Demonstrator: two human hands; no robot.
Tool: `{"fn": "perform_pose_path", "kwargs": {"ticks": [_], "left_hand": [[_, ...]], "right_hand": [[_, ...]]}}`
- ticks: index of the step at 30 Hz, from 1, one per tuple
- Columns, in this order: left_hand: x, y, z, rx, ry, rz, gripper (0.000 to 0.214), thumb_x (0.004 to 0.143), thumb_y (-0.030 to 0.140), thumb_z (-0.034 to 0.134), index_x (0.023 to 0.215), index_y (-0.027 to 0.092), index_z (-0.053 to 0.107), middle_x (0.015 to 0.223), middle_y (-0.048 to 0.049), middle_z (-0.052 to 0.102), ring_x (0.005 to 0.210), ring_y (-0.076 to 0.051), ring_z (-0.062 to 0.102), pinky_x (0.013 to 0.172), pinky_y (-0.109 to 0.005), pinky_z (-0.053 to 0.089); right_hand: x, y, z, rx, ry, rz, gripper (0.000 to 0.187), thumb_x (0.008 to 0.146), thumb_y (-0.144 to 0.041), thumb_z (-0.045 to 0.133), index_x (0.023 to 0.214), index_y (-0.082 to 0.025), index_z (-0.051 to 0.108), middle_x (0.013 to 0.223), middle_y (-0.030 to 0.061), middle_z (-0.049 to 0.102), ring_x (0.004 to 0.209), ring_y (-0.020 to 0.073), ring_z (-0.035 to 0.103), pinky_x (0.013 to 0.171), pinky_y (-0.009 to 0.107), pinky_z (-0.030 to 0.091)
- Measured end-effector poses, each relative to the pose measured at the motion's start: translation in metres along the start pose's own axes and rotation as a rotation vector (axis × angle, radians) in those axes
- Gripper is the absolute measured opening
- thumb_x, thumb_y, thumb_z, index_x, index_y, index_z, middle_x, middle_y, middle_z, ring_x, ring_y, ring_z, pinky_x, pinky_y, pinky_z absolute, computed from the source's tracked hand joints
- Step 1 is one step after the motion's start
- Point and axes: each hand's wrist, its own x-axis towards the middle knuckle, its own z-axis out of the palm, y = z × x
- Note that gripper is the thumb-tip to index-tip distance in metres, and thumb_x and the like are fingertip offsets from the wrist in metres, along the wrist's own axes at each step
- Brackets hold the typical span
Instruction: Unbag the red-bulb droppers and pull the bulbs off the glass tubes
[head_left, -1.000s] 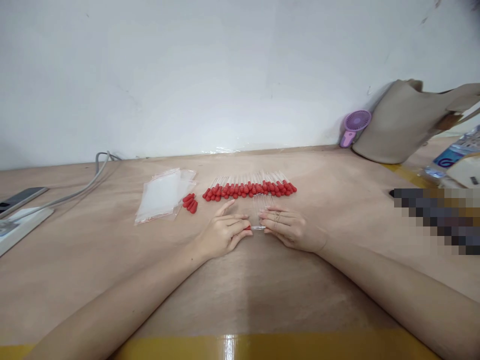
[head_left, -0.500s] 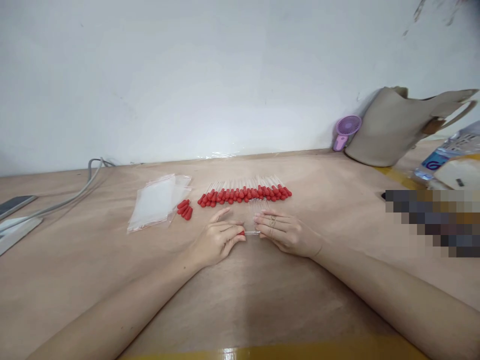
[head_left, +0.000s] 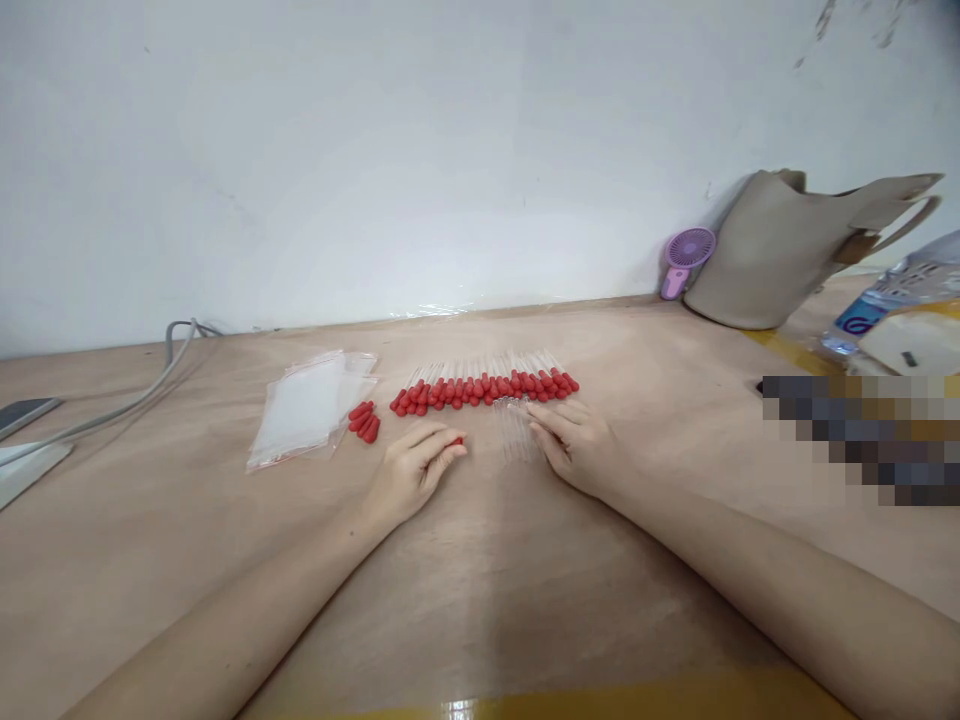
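Observation:
My left hand [head_left: 415,466] rests on the wooden table [head_left: 480,580] with its fingers curled, pinching a small red rubber bulb [head_left: 458,440] at the fingertips. My right hand [head_left: 576,442] lies flat with its fingers stretched out, the tips touching a small pile of clear glass tubes [head_left: 514,430]. Just beyond both hands runs a row of several droppers with red bulbs [head_left: 484,386]. A few loose red bulbs [head_left: 365,421] lie left of that row, beside a stack of clear zip bags [head_left: 304,410].
A beige bag [head_left: 787,250] and a purple mini fan [head_left: 686,255] stand at the back right by the wall. Packaged items [head_left: 892,310] lie at the far right. A grey cable [head_left: 142,390], a power strip [head_left: 26,465] and a phone [head_left: 26,412] sit at the left.
The hands, which met on one dropper, have moved apart. The left hand keeps the red bulb; the right hand has shifted back to the glass tubes. The view tilted slightly.

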Motion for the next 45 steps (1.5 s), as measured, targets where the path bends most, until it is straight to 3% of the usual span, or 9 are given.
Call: {"fn": "perform_pose_path", "kwargs": {"ticks": [6,13,19,24,30,37,41,43,45], "left_hand": [[0.021,-0.016,-0.029,0.174,0.044,-0.401,0.03,0.086,0.029,0.043,0.107,0.017,0.06,0.089,-0.0064,0.053,0.085,-0.017,0.054,0.075,-0.03,0.047],[0.03,-0.066,-0.079,0.211,0.001,-0.747,0.035,0.072,0.04,0.056,0.102,0.021,0.057,0.081,-0.0008,0.061,0.065,-0.014,0.057,0.059,-0.026,0.045],[0.027,-0.076,-0.09,0.254,-0.203,-0.835,0.029,0.065,0.046,0.06,0.08,0.021,0.057,0.077,0.0005,0.064,0.063,-0.015,0.059,0.057,-0.025,0.043],[0.022,-0.085,-0.09,0.339,-0.226,-0.89,0.028,0.064,0.047,0.059,0.075,0.021,0.058,0.073,-0.001,0.065,0.066,-0.018,0.06,0.057,-0.026,0.042],[0.014,-0.096,-0.082,0.34,-0.237,-0.933,0.025,0.066,0.045,0.058,0.073,0.021,0.058,0.073,-0.0024,0.065,0.068,-0.02,0.06,0.061,-0.029,0.043],[0.014,-0.098,-0.078,0.429,-0.13,-0.878,0.025,0.078,0.04,0.044,0.077,0.02,0.059,0.079,-0.0066,0.062,0.078,-0.025,0.058,0.069,-0.036,0.042],[0.017,-0.078,-0.062,0.595,0.113,-0.579,0.023,0.077,0.038,0.048,0.079,0.02,0.062,0.095,-0.009,0.058,0.099,-0.027,0.049,0.085,-0.039,0.037],[0.019,-0.064,-0.05,0.594,0.109,-0.43,0.021,0.078,0.038,0.05,0.078,0.021,0.063,0.099,-0.0077,0.057,0.1,-0.026,0.048,0.088,-0.039,0.035],[0.022,-0.052,-0.036,0.594,0.078,-0.384,0.023,0.079,0.04,0.05,0.079,0.021,0.063,0.101,-0.0076,0.057,0.101,-0.027,0.047,0.085,-0.04,0.035]], "right_hand": [[0.0,0.002,0.006,-0.045,-0.067,0.187,0.023,0.08,-0.016,0.042,0.095,-0.013,0.059,0.072,0.0054,0.062,0.065,0.0158,0.055,0.059,0.026,0.042],[0.002,0.0,0.01,-0.179,-0.115,0.161,0.023,0.078,-0.013,0.042,0.089,-0.015,0.062,0.074,0.0066,0.063,0.072,0.0168,0.056,0.066,0.025,0.04],[0.002,-0.003,0.011,-0.141,-0.153,0.158,0.022,0.078,-0.013,0.042,0.085,-0.015,0.062,0.07,0.005,0.058,0.066,0.0149,0.053,0.062,0.024,0.038],[0.002,-0.002,0.014,-0.101,-0.141,0.091,0.018,0.08,-0.016,0.042,0.077,-0.016,0.06,0.065,0.0041,0.053,0.063,0.0156,0.049,0.064,0.027,0.039],[0.002,0.0,0.018,-0.081,-0.127,0.066,0.018,0.082,-0.024,0.044,0.078,-0.015,0.059,0.066,0.0044,0.051,0.061,0.0149,0.046,0.061,0.027,0.038],[0.004,-0.003,0.016,-0.055,-0.218,0.085,0.022,0.081,-0.035,0.049,0.074,-0.014,0.054,0.069,0.0039,0.049,0.065,0.0148,0.046,0.063,0.027,0.038],[0.005,-0.003,0.014,-0.047,-0.219,0.072,0.028,0.081,-0.042,0.05,0.076,-0.014,0.055,0.068,0.0037,0.049,0.064,0.015,0.046,0.063,0.028,0.038],[0.006,-0.002,0.014,-0.039,-0.204,0.068,0.031,0.082,-0.044,0.048,0.077,-0.014,0.056,0.067,0.0033,0.049,0.063,0.0148,0.046,0.062,0.027,0.037],[0.005,-0.001,0.015,-0.028,-0.17,0.063,0.031,0.083,-0.044,0.047,0.078,-0.014,0.057,0.066,0.003,0.049,0.062,0.0147,0.046,0.062,0.027,0.037]]}}
